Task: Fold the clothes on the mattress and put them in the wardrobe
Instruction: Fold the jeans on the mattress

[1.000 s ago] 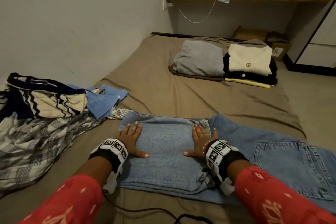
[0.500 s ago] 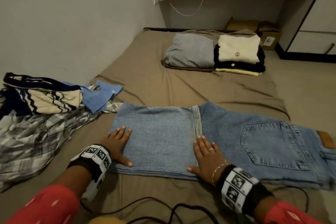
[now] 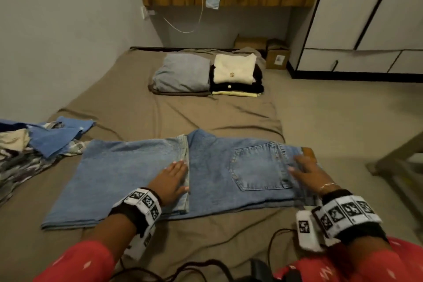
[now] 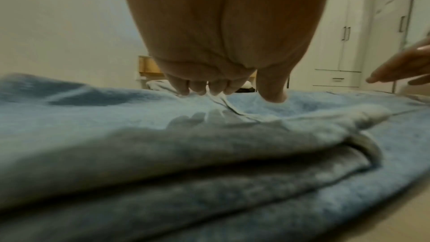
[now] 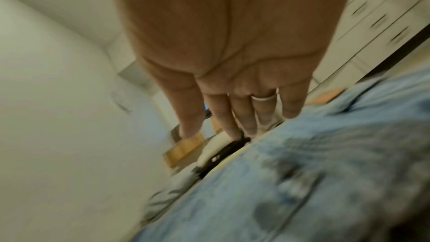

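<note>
mid-fold on the jeans [image 3: 212, 174], which lie flat across the near end of the mattress [image 3: 137, 117], legs already doubled back. the long axis runs left-right, with the waistband at the right and the folded end at the left. left hand [image 3: 170, 181] presses flat on the hems, right hand [image 3: 306, 170] rests open-fingered at the waistband gripping nothing, so i'd guess next is folding the waist end over leftward, edges lined up.
</note>
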`<action>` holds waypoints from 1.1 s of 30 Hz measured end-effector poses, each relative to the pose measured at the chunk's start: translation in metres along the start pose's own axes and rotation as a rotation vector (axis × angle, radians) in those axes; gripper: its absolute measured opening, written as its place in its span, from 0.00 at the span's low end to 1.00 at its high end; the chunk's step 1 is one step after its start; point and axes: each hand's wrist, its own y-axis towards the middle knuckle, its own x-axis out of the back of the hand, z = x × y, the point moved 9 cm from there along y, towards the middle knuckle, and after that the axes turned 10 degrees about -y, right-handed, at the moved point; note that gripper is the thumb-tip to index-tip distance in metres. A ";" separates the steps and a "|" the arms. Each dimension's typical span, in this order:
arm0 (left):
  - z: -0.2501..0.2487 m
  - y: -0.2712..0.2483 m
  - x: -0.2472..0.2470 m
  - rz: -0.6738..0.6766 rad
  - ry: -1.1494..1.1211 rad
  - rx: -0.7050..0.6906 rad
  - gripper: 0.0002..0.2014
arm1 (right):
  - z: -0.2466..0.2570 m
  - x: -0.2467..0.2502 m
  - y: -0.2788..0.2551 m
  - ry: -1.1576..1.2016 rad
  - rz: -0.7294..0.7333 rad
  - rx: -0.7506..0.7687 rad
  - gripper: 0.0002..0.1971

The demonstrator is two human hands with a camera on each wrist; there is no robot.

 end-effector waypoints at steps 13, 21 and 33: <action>-0.012 0.017 -0.036 0.073 0.078 0.061 0.57 | -0.122 -0.036 0.005 0.803 0.140 -0.503 0.29; -0.002 -0.005 -0.021 0.116 -0.403 0.013 0.66 | 0.042 0.060 -0.009 0.836 -0.017 -0.004 0.09; 0.212 -0.104 0.065 -0.585 -1.757 0.349 0.25 | 0.437 -0.121 -0.062 0.042 0.122 0.615 0.10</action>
